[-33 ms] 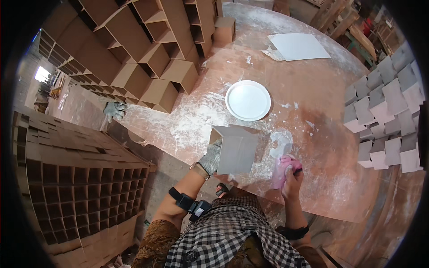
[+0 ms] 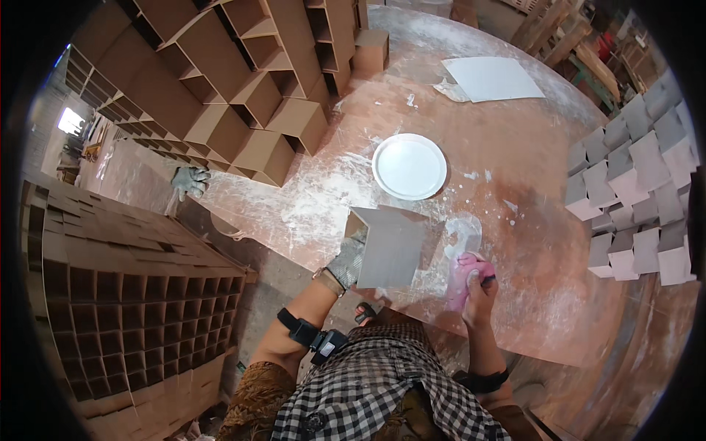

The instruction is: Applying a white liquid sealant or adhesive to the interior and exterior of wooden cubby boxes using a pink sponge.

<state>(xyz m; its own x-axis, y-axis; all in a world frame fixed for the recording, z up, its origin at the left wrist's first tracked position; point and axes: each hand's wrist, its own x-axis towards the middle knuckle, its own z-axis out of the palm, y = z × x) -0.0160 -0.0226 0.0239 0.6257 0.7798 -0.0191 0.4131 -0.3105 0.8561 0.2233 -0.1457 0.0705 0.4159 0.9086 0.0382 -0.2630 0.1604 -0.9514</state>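
Observation:
My left hand [image 2: 348, 263], in a grey knit glove, reaches into the open end of a grey-faced box [image 2: 390, 248] at the table's near edge. It holds the box from inside, with its fingertips hidden by the walls. My right hand [image 2: 479, 295] is bare and closed around a crumpled pink cloth-like thing [image 2: 460, 283], just right of the box. Beyond the pink thing lies a whitish, wet-looking patch [image 2: 465, 231] on the table. A round white dish [image 2: 409, 167] with a pale rim sits farther back, apart from both hands.
Brown open boxes [image 2: 257, 99] stand stacked at the back left. More fill a tall stack [image 2: 140, 323] left of me. Grey-faced boxes [image 2: 636, 173] are piled on the right. A white sheet [image 2: 494, 79] lies far back on the white-smeared table [image 2: 537, 169]. A spare glove [image 2: 190, 181] rests at the left.

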